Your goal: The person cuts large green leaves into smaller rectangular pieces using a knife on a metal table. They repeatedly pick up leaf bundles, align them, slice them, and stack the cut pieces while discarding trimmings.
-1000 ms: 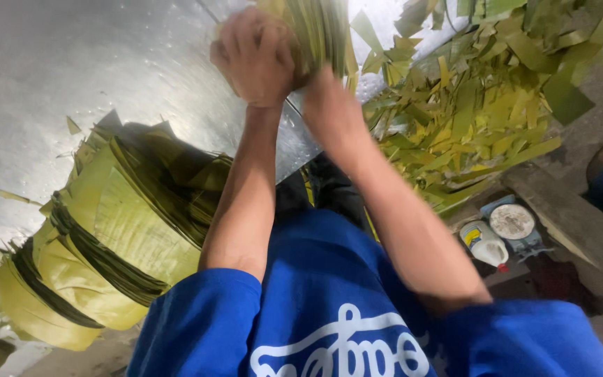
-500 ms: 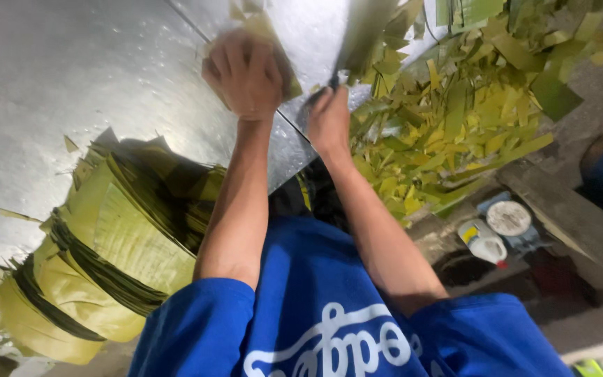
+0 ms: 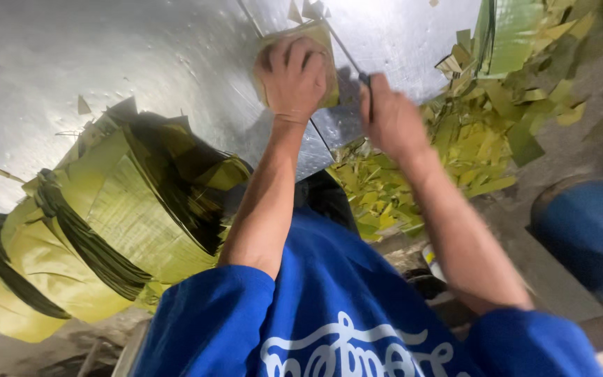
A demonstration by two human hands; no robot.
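Head view: the left hand (image 3: 293, 78) lies flat, fingers spread, pressing a small stack of leaves (image 3: 319, 42) down on the shiny metal table (image 3: 106, 56). The stack sits near the table's far edge, mostly hidden under the palm, with yellow-green corners showing around the fingers.

The right hand (image 3: 389, 119) is just beside it, fist closed around a thin dark blade (image 3: 349, 54). The blade runs along the stack's right edge, touching it. Whether it is a knife or something else I cannot tell; only a slim dark strip shows beyond the knuckles.

To the left, on the table, lies a big bundle (image 3: 92, 230) of folded leaves, bound with dark cords, its cut ends fanned toward the arms. It is well apart from both hands.

To the right, off the table's edge, a heap of leaf scraps (image 3: 469, 139) spreads over the floor. A blue drum (image 3: 587, 230) stands near the right edge of the frame. A few small offcuts (image 3: 84, 105) dot the metal surface. The person's blue shirt (image 3: 343, 307) fills the bottom of the frame.
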